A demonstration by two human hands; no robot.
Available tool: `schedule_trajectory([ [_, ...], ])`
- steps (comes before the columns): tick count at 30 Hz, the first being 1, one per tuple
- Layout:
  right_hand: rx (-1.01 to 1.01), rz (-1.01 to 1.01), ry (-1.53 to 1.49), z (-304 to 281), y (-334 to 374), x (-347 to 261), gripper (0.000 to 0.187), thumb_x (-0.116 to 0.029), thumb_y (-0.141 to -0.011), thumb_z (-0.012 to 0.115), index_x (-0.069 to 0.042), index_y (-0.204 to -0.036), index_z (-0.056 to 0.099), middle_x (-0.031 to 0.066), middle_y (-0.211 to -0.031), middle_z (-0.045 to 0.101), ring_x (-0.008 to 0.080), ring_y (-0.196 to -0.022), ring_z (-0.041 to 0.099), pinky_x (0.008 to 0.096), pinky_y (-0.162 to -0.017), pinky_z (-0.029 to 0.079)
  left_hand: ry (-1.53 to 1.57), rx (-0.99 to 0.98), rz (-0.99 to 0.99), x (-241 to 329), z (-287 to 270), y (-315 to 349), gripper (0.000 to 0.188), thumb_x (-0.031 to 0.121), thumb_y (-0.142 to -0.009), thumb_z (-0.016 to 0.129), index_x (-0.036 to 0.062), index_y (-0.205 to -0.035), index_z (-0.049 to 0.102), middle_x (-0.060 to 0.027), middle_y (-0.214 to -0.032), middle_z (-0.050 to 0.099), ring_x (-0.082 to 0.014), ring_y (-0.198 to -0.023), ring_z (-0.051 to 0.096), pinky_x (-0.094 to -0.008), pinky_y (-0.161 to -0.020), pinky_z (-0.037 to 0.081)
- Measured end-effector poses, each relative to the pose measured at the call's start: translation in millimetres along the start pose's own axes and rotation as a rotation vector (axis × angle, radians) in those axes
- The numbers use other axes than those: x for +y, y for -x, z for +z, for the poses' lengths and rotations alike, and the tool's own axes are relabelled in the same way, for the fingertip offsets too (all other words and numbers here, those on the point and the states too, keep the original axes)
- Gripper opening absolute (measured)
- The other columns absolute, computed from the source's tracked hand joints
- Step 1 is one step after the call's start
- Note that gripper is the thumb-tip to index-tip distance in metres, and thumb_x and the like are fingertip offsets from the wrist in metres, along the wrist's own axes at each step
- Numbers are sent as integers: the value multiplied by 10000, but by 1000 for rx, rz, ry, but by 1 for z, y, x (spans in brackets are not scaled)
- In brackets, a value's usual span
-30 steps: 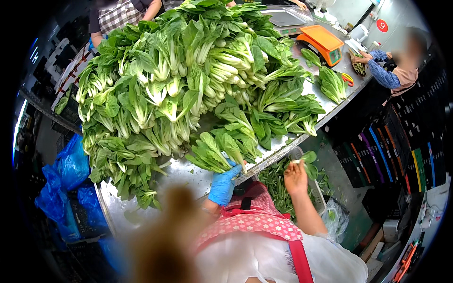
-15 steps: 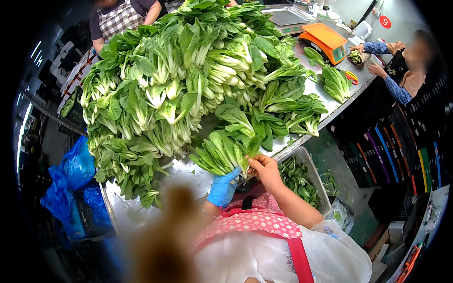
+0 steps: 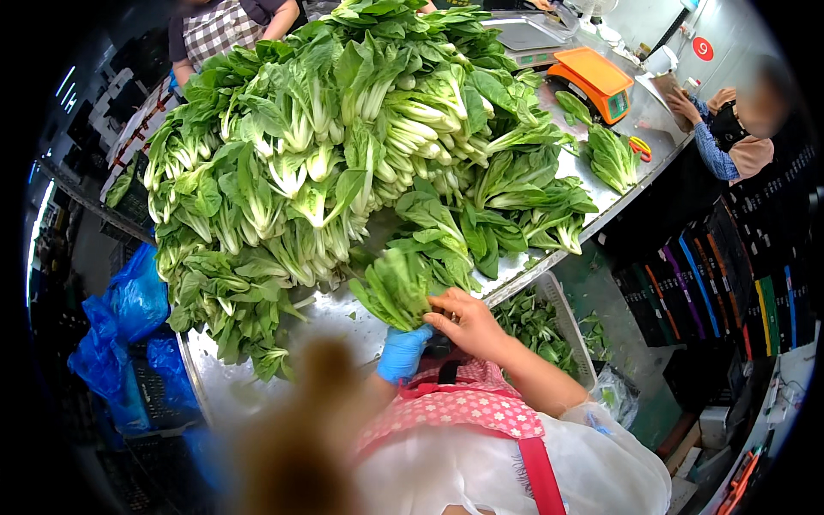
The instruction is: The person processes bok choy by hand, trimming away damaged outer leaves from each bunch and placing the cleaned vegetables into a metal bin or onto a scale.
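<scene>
In a blue glove, my left hand [image 3: 402, 352] is closed around the base of a head of leafy greens [image 3: 395, 287], its leaves pointing up and away from me. My bare right hand [image 3: 468, 322] is at the right side of that head, fingers bent and pressed against its lower leaves. What lies between those fingertips is partly hidden. Beyond both hands rises a large pile of leafy greens [image 3: 318, 163] with pale stalks, heaped on a metal table [image 3: 330, 322]. Several looser heads [image 3: 541, 193] lie to the right of the pile.
A crate [image 3: 566, 322] of leaves stands below the table's right edge. An orange scale [image 3: 592, 73] and red-yellow scissors [image 3: 639, 148] sit at the far right. One co-worker [image 3: 725, 129] is at right, another [image 3: 227, 34] at far left. Blue bags [image 3: 137, 296] lie at left.
The held head has turned more upright and looks narrower. My right hand has shifted slightly left and down along it. The co-worker at right has raised their hands, now beside a brown object.
</scene>
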State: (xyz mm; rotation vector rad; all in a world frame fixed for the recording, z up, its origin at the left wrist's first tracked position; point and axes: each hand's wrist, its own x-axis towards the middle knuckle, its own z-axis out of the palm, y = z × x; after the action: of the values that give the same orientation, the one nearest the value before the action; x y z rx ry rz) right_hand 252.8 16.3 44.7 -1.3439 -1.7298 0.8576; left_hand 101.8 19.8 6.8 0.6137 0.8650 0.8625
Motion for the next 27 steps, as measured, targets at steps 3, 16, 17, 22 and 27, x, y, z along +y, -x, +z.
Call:
schedule_trajectory([
  [3, 97, 164, -206, -16, -30, 25, 218, -188, -842, 616, 3, -943, 639, 110, -818, 589, 231, -681, 580, 325, -627, 454, 106, 52, -6, 10, 1, 3, 351, 25, -837, 586, 32, -1177, 498, -106, -1111, 581, -205, -957, 589, -333, -772, 497],
  [16, 423, -52, 476, -40, -89, 55, 176, -166, -741, 663, -59, -871, 613, 89, -858, 568, 273, -825, 566, 382, -689, 465, 399, 134, 72, 4, -13, 7, 335, 19, -839, 581, 79, -1155, 487, -88, -964, 593, -210, -864, 578, -332, -731, 487],
  [17, 535, -91, 399, -46, -87, 46, 154, -157, -749, 667, -65, -862, 616, 77, -844, 573, 260, -808, 558, 368, -673, 456, 450, 124, 67, 3, -14, 6, 313, 20, -834, 590, 80, -1128, 502, -93, -959, 601, -212, -868, 581, -338, -747, 492],
  [22, 465, 313, -203, -56, -75, 72, 198, -175, -845, 613, 5, -930, 607, 38, -693, 576, 165, -569, 518, 278, -518, 446, 502, 110, 31, -3, -15, -2, 239, 12, -823, 599, 85, -1041, 533, -102, -948, 620, -222, -872, 595, -348, -767, 503],
  [27, 462, 430, -700, -57, -56, 60, 206, -139, -877, 573, 38, -980, 586, 43, -825, 576, 114, -626, 540, 245, -560, 484, 487, 79, 13, 2, -8, -1, 188, -2, -821, 595, 97, -972, 543, -97, -938, 633, -226, -873, 608, -353, -766, 506],
])
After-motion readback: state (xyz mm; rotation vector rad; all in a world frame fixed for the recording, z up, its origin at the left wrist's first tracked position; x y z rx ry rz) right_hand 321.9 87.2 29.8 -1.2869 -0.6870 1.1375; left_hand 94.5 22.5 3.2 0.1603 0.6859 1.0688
